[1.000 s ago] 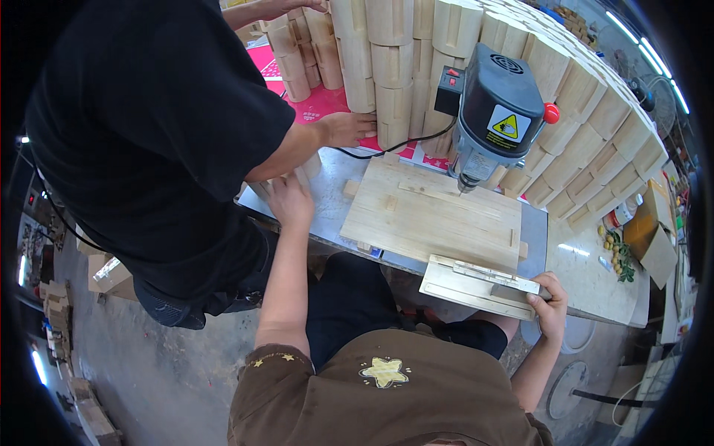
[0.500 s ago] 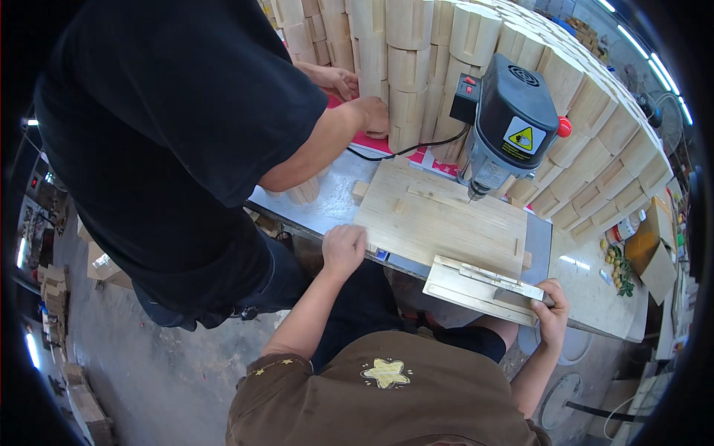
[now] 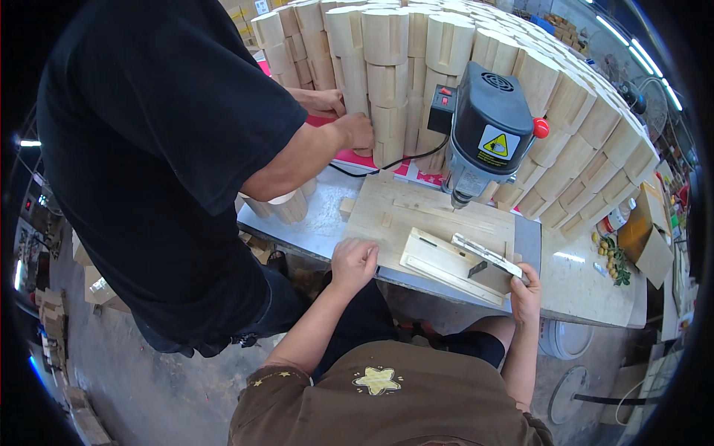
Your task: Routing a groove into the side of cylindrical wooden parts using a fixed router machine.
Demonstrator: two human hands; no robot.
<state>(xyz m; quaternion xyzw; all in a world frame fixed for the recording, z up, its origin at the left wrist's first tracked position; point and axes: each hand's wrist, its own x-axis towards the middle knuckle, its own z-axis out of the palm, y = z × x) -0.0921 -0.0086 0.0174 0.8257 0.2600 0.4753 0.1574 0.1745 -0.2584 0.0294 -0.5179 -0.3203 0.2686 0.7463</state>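
My right hand (image 3: pixel 526 288) grips the right end of a small wooden jig (image 3: pixel 439 262), a pale narrow board with a groove. A light bar with metal fittings (image 3: pixel 487 253) stands tilted up from it, and a dark piece shows between the two. The jig is over the near part of a wooden baseboard (image 3: pixel 372 212) on the bench. My left hand (image 3: pixel 354 264) is curled closed by the baseboard's near left edge; whatever its fingers may hold is hidden. Beyond the jig, a bench drill press (image 3: pixel 491 111) has its chuck above the baseboard.
Stacked grooved wooden cylinders (image 3: pixel 387 82) line the back of the bench. At left a co-worker in a black shirt (image 3: pixel 171 111) reaches to the stacks. A black cable (image 3: pixel 387 163) crosses behind the baseboard. An open cardboard box (image 3: pixel 645 230) and small fruits with leaves (image 3: pixel 616 260) lie at right.
My right hand has moved the jig forward and left, further over the baseboard. The bar now stands away from the jig's board. My left hand has moved slightly lower in the view.
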